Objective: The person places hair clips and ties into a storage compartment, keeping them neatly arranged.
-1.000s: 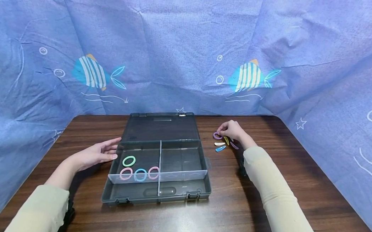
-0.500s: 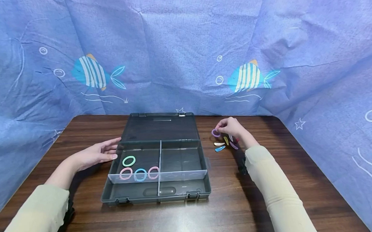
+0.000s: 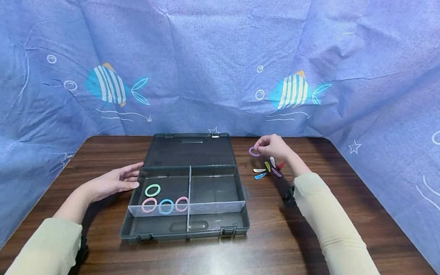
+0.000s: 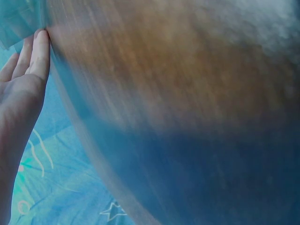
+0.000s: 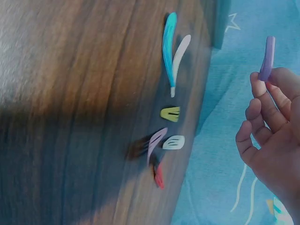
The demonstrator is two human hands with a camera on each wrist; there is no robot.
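Note:
My right hand [image 3: 274, 146] pinches a purple hair tie [image 5: 267, 58] between thumb and finger, raised above the table. Below and nearer lie several snap hair clips: blue [image 3: 260, 176], cream [image 3: 259, 170], yellow [image 3: 267, 166], white [image 3: 272, 162], purple [image 3: 277, 172] and red [image 5: 159, 176]. With its fingers extended, my left hand [image 3: 111, 183] touches the left side of a dark see-through compartment box [image 3: 218, 234]. In the box's back left compartment sit a green hair tie [image 3: 152, 190], a blue one [image 3: 166, 207] and two pink ones [image 3: 149, 205], the last three along the divider.
The box's lid [image 3: 190, 150] lies back toward a blue fish-print cloth [image 3: 215, 62] hanging behind the table. Clear dividers [image 3: 214, 207] split the box into compartments. Brown wood tabletop [image 3: 272, 243] surrounds the box.
My right hand has lifted the purple hair tie off the table and moved slightly up and away from the clips, which are now more visible. My left hand stays at the box.

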